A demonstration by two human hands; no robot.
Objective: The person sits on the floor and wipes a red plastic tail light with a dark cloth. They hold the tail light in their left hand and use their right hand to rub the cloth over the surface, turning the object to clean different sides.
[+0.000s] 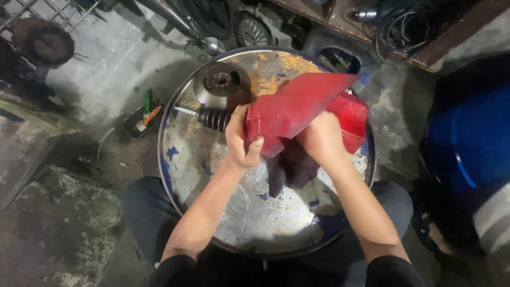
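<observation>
My left hand (241,141) grips the near left edge of a red plastic cover panel (297,109), thumb over its lower rim. My right hand (321,139) presses a dark cloth (289,170) against the panel's underside, and the cloth hangs down below it. The panel is held tilted above a round metal drum lid (212,175) with worn blue paint, which rests between my knees. A black coil spring on a rod (212,118) and a round metal disc part (222,82) lie on the lid just left of the panel.
A small tray with tools (142,119) sits on the concrete floor to the left. A blue barrel (470,138) stands at the right. A wooden shelf with cables (404,26) runs along the top right, and metal parts lie at the top left.
</observation>
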